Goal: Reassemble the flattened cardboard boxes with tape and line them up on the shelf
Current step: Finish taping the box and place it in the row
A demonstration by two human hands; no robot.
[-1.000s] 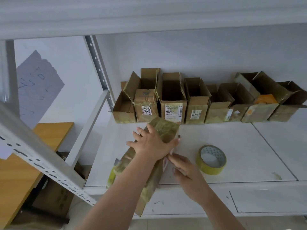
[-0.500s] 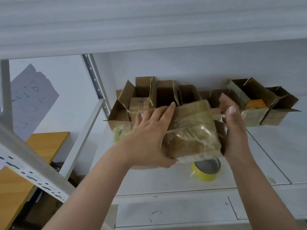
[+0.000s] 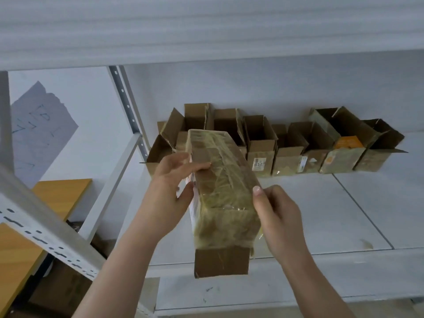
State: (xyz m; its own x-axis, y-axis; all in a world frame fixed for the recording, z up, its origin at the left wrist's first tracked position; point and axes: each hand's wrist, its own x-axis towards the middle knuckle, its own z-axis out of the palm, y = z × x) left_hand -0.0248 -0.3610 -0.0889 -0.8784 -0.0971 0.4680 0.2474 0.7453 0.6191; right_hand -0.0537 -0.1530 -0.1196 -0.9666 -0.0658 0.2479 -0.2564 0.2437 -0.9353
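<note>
I hold a long cardboard box (image 3: 223, 191), wrapped in yellowish clear tape, lengthwise in the air above the white shelf (image 3: 321, 214). My left hand (image 3: 174, 187) grips its left side, fingers curled over the top edge. My right hand (image 3: 277, 216) holds its right side with the thumb against the taped face. Along the back wall stands a row of several open cardboard boxes (image 3: 263, 148), flaps up. The held box hides the tape roll.
A slotted metal upright (image 3: 127, 111) and a diagonal shelf beam (image 3: 46, 235) frame the left side. An orange wooden surface (image 3: 59, 193) lies beyond to the left. The upper shelf's underside (image 3: 206, 31) hangs overhead. The shelf's front lip (image 3: 344, 255) runs below my right hand.
I have turned the box from crosswise to lengthwise, its near end now pointing at me. My right hand slid down its right side. The tape roll is now out of sight.
</note>
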